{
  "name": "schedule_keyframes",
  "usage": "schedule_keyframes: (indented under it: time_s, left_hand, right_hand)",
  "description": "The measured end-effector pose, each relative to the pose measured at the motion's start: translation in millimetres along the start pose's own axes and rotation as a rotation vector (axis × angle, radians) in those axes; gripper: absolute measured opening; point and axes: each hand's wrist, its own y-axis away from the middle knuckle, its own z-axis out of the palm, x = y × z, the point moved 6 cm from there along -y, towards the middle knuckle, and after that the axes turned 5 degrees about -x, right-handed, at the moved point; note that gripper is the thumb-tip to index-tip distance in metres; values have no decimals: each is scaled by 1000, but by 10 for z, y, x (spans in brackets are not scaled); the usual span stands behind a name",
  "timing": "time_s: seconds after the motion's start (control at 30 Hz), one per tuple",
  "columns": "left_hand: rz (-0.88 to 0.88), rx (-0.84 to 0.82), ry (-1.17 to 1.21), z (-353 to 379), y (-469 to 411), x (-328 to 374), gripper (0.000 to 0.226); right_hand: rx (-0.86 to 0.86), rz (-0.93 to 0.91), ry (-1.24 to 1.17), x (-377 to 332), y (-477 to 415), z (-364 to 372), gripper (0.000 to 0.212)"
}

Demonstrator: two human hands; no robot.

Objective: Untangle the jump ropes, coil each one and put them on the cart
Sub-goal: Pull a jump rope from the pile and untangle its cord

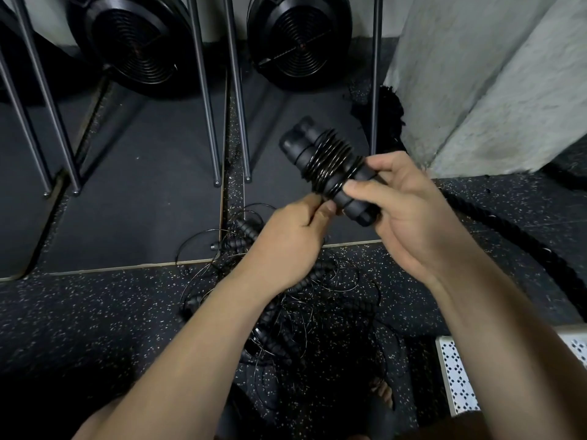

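Hands work together: our right hand (pixel 409 201) clasps the paired black foam handles (pixel 330 173) so our left hand (pixel 295 236) can pinch the thin black cable (pixel 328 160), keeping its wraps tight.

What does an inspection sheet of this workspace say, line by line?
Surface: dark speckled floor with black mats.
Job's things: jump rope handles, held together, cable wound around them; tangled jump ropes on the floor.
Clutter: thick black rope on the floor at right.
Hands: left hand pinches the cable at the handles; right hand grips the handles.
Cables: nothing seen apart from the rope cables.
Surroundings: two fan wheels, metal rails, concrete pillar, perforated white panel.
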Motion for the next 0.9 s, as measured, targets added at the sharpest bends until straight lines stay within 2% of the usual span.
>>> schedule_keyframes:
  time_s: [0.13, 0.3, 0.47, 0.57, 0.7, 0.9]
  left_hand:
    - [-89, 0, -7, -39, 20, -76, 29]
    - [-28, -95, -131, -92, 29, -74, 20]
    - [-63, -180, -180, -23, 66, -129, 17]
    - [-63, -131, -99, -47, 39, -155, 27]
    - [-39, -46, 3, -78, 2, -137, 18]
    - [-11, -64, -53, -39, 35, -91, 20]
  right_hand:
    - [-2, 2, 361, 25, -4, -60, 52]
    - [-199, 111, 503, 48, 32, -41, 69]
    - [-291, 186, 621, 91, 77, -47, 34]
    - [-245, 132, 540, 61, 72, -55, 37]
    - [-129, 65, 371, 42, 32, -84, 43]
    - [49, -39, 496, 26, -7, -223, 44]
